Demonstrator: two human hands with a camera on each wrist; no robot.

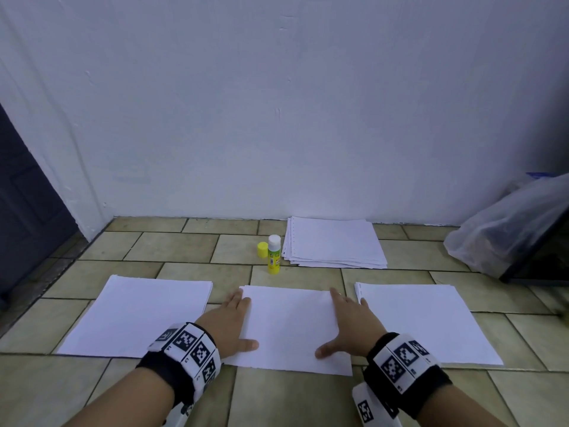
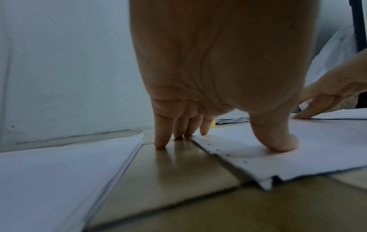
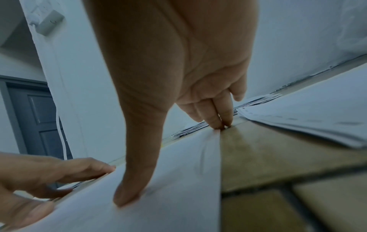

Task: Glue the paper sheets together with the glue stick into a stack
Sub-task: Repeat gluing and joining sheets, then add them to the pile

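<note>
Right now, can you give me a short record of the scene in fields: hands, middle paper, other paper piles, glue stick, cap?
left hand: flat at the left edge of the middle paper, thumb on it
right hand: flat at its right edge, thumb on it
middle paper: lies on the tiled floor
left pile: beside it, apart
right pile: beside it, apart
far pile: by the wall
glue stick: upright, uncapped
yellow cap: on the floor beside it
</note>
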